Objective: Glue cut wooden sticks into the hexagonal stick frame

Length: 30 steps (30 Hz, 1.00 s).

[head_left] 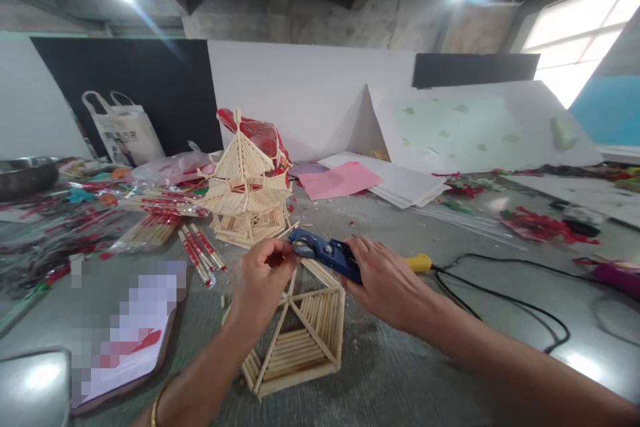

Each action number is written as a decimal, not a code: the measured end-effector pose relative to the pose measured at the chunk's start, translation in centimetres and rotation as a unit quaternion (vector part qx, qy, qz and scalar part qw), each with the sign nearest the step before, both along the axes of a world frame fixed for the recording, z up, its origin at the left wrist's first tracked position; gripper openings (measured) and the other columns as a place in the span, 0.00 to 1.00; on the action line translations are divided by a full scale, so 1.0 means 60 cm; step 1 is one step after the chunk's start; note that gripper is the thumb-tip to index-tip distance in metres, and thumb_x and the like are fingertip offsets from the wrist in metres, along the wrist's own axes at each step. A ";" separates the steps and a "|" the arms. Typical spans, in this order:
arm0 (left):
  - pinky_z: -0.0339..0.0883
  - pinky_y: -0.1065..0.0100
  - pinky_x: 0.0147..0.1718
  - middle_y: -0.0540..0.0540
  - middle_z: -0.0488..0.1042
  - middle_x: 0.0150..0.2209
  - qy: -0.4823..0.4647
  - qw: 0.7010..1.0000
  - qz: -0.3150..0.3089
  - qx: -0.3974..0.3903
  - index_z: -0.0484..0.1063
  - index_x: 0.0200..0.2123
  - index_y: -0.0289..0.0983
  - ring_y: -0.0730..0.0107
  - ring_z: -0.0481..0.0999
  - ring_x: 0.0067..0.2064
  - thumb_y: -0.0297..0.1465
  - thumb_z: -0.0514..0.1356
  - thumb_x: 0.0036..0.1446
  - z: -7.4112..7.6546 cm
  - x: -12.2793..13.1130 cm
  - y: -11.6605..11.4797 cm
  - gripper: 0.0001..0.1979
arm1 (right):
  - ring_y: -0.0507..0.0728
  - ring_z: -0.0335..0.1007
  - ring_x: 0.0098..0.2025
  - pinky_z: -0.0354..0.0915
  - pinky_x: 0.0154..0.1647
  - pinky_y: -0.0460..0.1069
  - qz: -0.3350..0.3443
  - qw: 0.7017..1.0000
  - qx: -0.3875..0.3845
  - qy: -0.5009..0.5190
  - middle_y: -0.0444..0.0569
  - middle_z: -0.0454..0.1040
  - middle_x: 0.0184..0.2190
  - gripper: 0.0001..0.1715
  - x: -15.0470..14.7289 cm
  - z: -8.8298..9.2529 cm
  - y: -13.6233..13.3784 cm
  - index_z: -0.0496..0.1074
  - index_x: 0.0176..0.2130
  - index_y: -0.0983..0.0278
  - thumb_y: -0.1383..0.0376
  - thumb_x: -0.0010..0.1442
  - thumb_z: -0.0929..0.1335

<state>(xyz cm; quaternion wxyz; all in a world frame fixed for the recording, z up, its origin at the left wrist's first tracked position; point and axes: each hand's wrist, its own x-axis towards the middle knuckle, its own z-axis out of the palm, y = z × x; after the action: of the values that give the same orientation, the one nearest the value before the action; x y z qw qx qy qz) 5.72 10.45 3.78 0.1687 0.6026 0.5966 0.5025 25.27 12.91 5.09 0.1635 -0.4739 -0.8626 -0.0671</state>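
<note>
My right hand (383, 280) is wrapped round a blue hand cutter (327, 251), its head pointing left. At that head, the fingertips of my left hand (265, 280) are pinched together; what they hold is too small or hidden to make out. Below both hands a six-sided frame of thin wooden sticks (300, 350) lies on the table, with spokes meeting in the middle and some sections filled with rows of sticks. My left hand and forearm cover part of its left side. Behind my hands stands a tiered wooden-stick pagoda (245, 197) with a pointed roof.
A yellow-handled tool (419, 262) with a black cord (525, 307) lies right of my right hand. Red-banded stick bundles (197, 253) and plastic packets lie left. Nearer is a partly blurred tablet-like slab (135, 347). Pink paper (340, 180) and white boards (400, 193) lie behind.
</note>
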 end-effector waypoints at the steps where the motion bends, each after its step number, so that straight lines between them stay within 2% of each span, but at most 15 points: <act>1: 0.57 0.71 0.26 0.53 0.69 0.21 -0.001 1.000 0.002 -0.001 0.72 0.26 0.38 0.73 0.65 0.25 0.35 0.60 0.47 0.000 0.001 0.000 0.07 | 0.61 0.66 0.40 0.58 0.41 0.53 -0.006 1.000 -0.005 -0.004 0.55 0.70 0.37 0.16 -0.001 0.000 -0.001 0.65 0.42 0.68 0.59 0.57 0.62; 11: 0.56 0.72 0.26 0.54 0.68 0.20 -0.008 1.000 0.014 -0.004 0.71 0.25 0.38 0.75 0.65 0.24 0.36 0.60 0.46 0.003 0.000 0.001 0.08 | 0.60 0.69 0.35 0.56 0.33 0.50 -0.040 0.998 -0.043 -0.034 0.53 0.72 0.34 0.15 -0.004 -0.001 -0.008 0.65 0.39 0.66 0.58 0.57 0.62; 18: 0.56 0.73 0.26 0.55 0.68 0.20 -0.008 1.000 0.027 0.009 0.71 0.25 0.37 0.76 0.64 0.24 0.35 0.60 0.45 -0.003 0.002 0.006 0.07 | 0.58 0.69 0.34 0.54 0.31 0.49 -0.044 0.996 -0.070 -0.038 0.52 0.72 0.33 0.14 -0.007 0.000 -0.010 0.65 0.38 0.67 0.59 0.58 0.61; 30: 0.56 0.72 0.27 0.54 0.68 0.21 0.030 0.999 0.042 0.015 0.71 0.24 0.38 0.75 0.65 0.24 0.34 0.59 0.45 -0.004 0.001 0.004 0.05 | 0.58 0.70 0.32 0.54 0.29 0.49 -0.040 0.997 -0.064 -0.036 0.52 0.73 0.32 0.13 -0.005 -0.001 -0.011 0.64 0.36 0.66 0.58 0.58 0.61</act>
<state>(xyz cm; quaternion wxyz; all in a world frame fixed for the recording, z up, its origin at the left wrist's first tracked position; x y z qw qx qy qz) 5.77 10.72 3.53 0.1203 0.5945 0.6187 0.4993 24.95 12.27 5.00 0.0992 -0.5151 -0.8506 -0.0351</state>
